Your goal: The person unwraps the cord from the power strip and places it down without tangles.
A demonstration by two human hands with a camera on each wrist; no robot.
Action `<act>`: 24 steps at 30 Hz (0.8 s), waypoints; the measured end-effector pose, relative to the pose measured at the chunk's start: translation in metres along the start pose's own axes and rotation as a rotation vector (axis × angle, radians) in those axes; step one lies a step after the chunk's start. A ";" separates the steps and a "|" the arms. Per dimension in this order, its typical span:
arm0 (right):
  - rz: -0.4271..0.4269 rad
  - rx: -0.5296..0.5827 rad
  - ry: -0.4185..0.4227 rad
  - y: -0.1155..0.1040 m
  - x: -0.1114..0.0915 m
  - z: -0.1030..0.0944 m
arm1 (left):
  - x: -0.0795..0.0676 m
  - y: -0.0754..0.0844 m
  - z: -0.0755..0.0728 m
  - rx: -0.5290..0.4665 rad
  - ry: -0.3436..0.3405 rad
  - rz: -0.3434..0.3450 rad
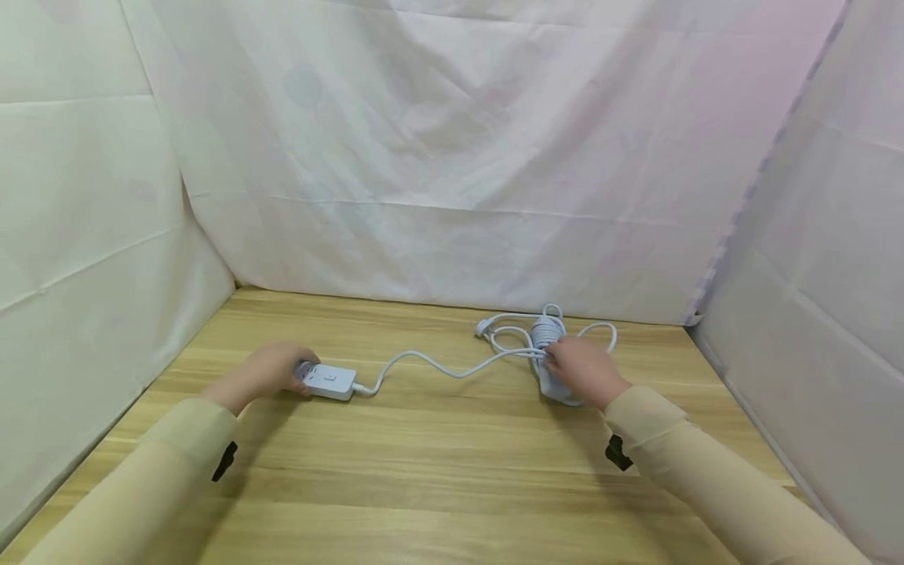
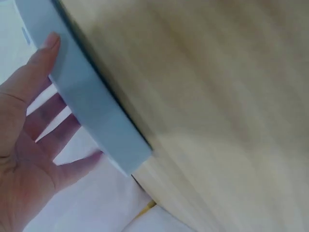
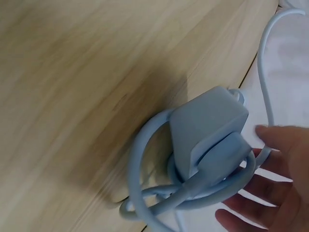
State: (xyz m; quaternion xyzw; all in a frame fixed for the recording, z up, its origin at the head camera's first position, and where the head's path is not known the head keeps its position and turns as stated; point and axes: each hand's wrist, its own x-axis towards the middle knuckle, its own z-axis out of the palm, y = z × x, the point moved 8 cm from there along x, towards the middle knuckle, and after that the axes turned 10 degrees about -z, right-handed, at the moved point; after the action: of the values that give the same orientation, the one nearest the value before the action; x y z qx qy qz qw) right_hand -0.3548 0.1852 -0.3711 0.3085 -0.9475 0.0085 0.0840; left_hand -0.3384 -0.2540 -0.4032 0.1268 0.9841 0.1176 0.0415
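Note:
On the left of the table, my left hand point(image 1: 282, 365) grips the end of a white power strip point(image 1: 332, 380). In the left wrist view, the thumb point(image 2: 50, 43) lies along the strip's side and the other fingers reach behind it. A white cord point(image 1: 441, 367) runs from the strip to a bundle on the right. There, my right hand point(image 1: 582, 365) pinches the cord between thumb and fingers. Beside it are a coiled length of cord point(image 1: 546, 332) and a white block point(image 3: 207, 121) with a plug point(image 3: 224, 157) at its end. The hand partly hides the block from above.
A loose plug point(image 1: 483, 327) lies left of the bundle, and cord loops stretch toward the back of the wooden table point(image 1: 424, 471). White cloth point(image 1: 438, 157) hangs behind the table and along both sides.

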 end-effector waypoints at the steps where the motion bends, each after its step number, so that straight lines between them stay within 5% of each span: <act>1: 0.006 -0.008 -0.007 0.000 0.002 0.000 | 0.002 -0.001 -0.001 0.003 -0.002 -0.007; 13: 0.025 -0.008 -0.031 0.000 0.006 -0.005 | 0.009 -0.001 0.000 -0.015 -0.021 -0.041; 24: -0.069 0.047 -0.013 -0.041 0.007 -0.037 | 0.007 0.001 -0.003 -0.028 -0.014 -0.051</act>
State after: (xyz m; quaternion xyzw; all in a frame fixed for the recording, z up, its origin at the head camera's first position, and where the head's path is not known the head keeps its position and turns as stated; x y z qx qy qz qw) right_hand -0.3306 0.1509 -0.3346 0.3430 -0.9363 0.0257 0.0708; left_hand -0.3446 -0.2515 -0.4008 0.1017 0.9849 0.1294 0.0529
